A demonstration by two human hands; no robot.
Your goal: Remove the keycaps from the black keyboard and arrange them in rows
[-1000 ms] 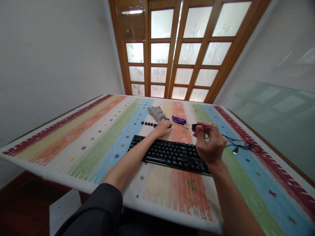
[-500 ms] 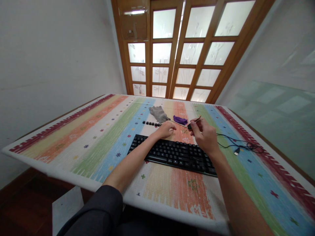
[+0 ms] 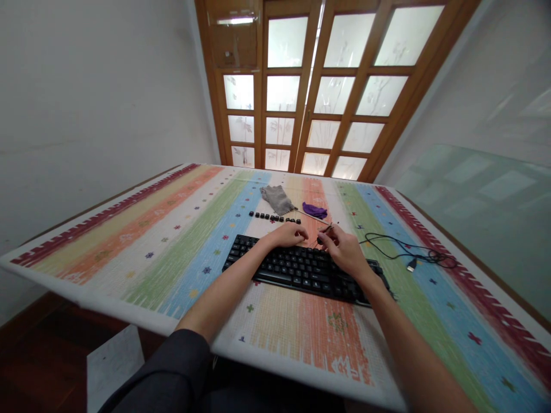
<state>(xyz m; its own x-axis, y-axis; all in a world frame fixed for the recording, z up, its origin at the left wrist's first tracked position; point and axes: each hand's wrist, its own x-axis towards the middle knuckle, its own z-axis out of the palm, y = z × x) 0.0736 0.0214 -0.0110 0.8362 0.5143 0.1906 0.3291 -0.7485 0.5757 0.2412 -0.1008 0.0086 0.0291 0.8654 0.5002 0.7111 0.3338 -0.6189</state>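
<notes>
head view: the keyboard [image 3: 297, 272] is lying flat on the striped cloth [image 3: 172, 275]. the left hand [image 3: 289, 234] is curling by its far edge; whether those fingers are gripping anything, i cannot tell. the right hand [image 3: 345, 250] is pinching a small dark item [image 3: 319, 240] near that same edge. keycaps [image 3: 276, 218] are sitting in a row beyond the keyboard. being stiff, the keyboard is probably offering firm holds at its short ends; the light, slick keycaps are likely needing side pinches.

A cloth-covered, rainbow-striped desk [image 3: 167, 252] carries a rectangular black keyboard [image 3: 297, 268], small square black keycaps [image 3: 267, 217], crumpled grey fabric [image 3: 278, 199], bunched purple fabric [image 3: 314, 210] and looped black cable [image 3: 412, 265].
</notes>
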